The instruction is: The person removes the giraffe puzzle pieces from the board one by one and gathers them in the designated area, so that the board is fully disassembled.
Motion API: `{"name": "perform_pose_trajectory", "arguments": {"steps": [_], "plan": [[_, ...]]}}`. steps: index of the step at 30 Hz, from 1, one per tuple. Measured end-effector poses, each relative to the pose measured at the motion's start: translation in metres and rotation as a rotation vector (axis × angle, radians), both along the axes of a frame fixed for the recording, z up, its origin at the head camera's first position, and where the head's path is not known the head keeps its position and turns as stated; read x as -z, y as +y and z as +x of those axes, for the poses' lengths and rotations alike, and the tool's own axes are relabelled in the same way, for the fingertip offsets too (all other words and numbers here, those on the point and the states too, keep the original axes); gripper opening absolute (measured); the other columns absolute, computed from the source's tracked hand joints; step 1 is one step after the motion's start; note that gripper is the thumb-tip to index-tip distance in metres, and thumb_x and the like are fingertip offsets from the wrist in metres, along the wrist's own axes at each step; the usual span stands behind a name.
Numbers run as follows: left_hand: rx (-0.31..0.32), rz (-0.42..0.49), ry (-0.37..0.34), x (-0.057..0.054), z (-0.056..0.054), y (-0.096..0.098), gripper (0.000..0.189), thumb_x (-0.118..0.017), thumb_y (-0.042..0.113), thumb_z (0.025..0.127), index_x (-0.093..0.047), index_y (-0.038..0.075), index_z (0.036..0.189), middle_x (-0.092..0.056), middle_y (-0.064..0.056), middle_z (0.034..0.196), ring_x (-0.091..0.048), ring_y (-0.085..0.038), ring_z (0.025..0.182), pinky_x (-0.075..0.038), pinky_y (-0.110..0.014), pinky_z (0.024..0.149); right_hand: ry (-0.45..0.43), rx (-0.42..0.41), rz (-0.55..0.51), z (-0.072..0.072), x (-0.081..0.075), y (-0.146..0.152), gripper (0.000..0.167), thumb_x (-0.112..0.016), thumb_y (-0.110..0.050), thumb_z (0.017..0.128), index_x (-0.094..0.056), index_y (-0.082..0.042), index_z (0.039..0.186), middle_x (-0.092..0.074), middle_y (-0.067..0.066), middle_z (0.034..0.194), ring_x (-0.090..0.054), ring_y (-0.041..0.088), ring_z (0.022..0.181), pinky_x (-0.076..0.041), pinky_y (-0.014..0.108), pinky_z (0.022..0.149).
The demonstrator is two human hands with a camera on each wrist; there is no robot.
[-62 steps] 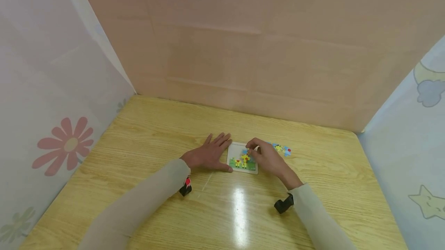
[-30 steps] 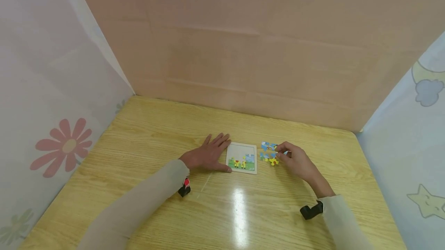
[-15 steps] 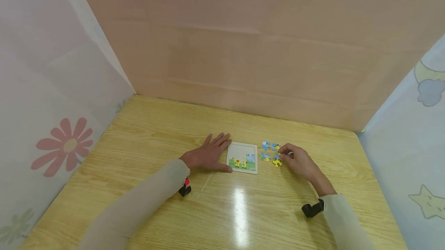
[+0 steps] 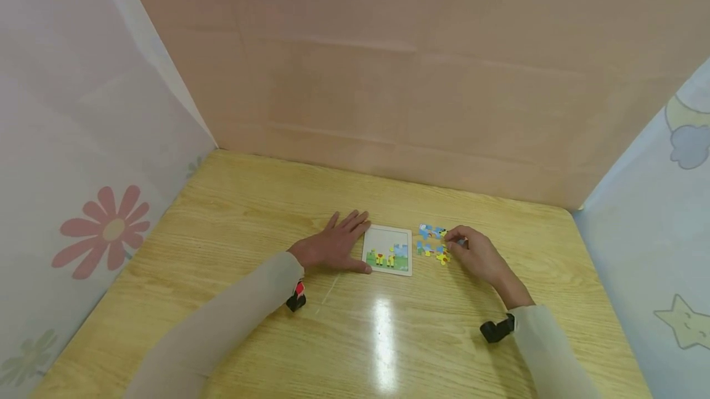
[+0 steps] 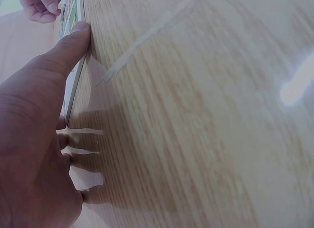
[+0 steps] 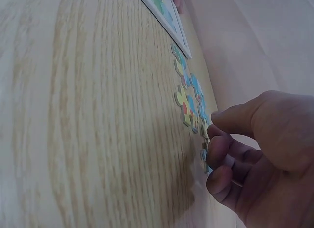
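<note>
My left hand (image 4: 337, 246) lies spread on the table, its thumb at the near left corner of a puzzle tray (image 4: 410, 252) and its fingertips at the far left corner. In the left wrist view, the thumb (image 5: 73, 41) presses along the tray's edge. Green and blue pieces with yellow giraffe parts fill the tray's lower part and right side; the upper left shows bare backing. My right hand (image 4: 477, 256) hovers at the loose puzzle pieces (image 4: 426, 250), fingers loosely bent. In the right wrist view, thumb and fingertips sit just above the yellow and blue pieces, partly hiding some.
A wooden table (image 4: 310, 349) carries everything. A plain pinkish wall covering (image 4: 344, 78) rises behind it, and patterned sheets (image 4: 654, 251) hang at both sides. Small black wrist cameras (image 4: 497, 329) stick out below the sleeves.
My right hand has gone from the tray to the loose pieces on the right; the giraffe-head piece has left the tray and lies among them. The left hand has stayed put.
</note>
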State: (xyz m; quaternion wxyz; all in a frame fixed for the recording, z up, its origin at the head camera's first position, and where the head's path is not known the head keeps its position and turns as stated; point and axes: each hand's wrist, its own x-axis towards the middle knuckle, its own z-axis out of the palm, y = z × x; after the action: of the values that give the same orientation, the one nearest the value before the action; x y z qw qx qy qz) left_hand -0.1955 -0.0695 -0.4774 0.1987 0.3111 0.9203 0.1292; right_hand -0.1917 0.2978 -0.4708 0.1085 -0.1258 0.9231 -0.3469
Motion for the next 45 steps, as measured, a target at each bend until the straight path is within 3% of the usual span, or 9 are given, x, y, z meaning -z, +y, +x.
{"name": "perform_pose_trajectory", "arguments": {"steps": [13, 28, 36, 41, 45], "plan": [[-0.021, 0.008, -0.006, -0.001, -0.001, 0.0, 0.11, -0.062, 0.074, 0.095, -0.013, 0.013, 0.173, 0.001, -0.005, 0.183, 0.004, -0.029, 0.171, 0.002, -0.063, 0.136, -0.05, -0.018, -0.045, -0.003, 0.002, -0.012, 0.022, -0.058, -0.013, 0.11, -0.065, -0.002, 0.128, -0.069, 0.017, 0.119, -0.062, 0.017, 0.079, -0.05, 0.026, 0.064], [-0.023, 0.002, -0.008, 0.002, -0.001, 0.001, 0.111, -0.062, 0.075, 0.095, -0.013, 0.014, 0.173, 0.001, -0.004, 0.183, 0.003, -0.028, 0.171, 0.002, -0.062, 0.136, -0.052, -0.076, -0.066, -0.005, 0.0, -0.042, 0.021, -0.061, -0.013, 0.109, -0.066, -0.001, 0.125, -0.07, 0.015, 0.111, -0.053, 0.014, 0.073, -0.047, 0.024, 0.061], [-0.024, -0.022, 0.009, 0.005, -0.001, 0.001, 0.112, -0.06, 0.078, 0.094, -0.012, 0.015, 0.174, 0.002, -0.002, 0.183, 0.004, -0.027, 0.171, 0.001, -0.061, 0.136, 0.01, -0.151, 0.006, -0.006, 0.005, -0.054, 0.021, -0.064, -0.013, 0.106, -0.071, -0.005, 0.124, -0.073, 0.009, 0.114, -0.059, 0.014, 0.088, -0.051, 0.029, 0.081], [-0.033, -0.016, 0.006, 0.004, -0.001, 0.002, 0.111, -0.06, 0.078, 0.094, -0.013, 0.015, 0.173, 0.001, -0.002, 0.183, 0.003, -0.027, 0.171, 0.0, -0.062, 0.136, -0.031, -0.196, 0.022, -0.004, 0.005, -0.062, 0.022, -0.066, -0.016, 0.105, -0.071, -0.008, 0.126, -0.072, 0.005, 0.113, -0.065, 0.018, 0.1, -0.055, 0.039, 0.091], [-0.03, -0.022, 0.002, 0.003, 0.0, 0.002, 0.112, -0.06, 0.078, 0.094, -0.013, 0.014, 0.173, 0.002, -0.003, 0.183, 0.004, -0.027, 0.171, 0.001, -0.062, 0.136, -0.055, -0.223, 0.034, -0.003, 0.004, -0.066, 0.026, -0.069, -0.016, 0.104, -0.069, -0.005, 0.128, -0.072, 0.007, 0.115, -0.066, 0.02, 0.104, -0.056, 0.04, 0.091]]}}
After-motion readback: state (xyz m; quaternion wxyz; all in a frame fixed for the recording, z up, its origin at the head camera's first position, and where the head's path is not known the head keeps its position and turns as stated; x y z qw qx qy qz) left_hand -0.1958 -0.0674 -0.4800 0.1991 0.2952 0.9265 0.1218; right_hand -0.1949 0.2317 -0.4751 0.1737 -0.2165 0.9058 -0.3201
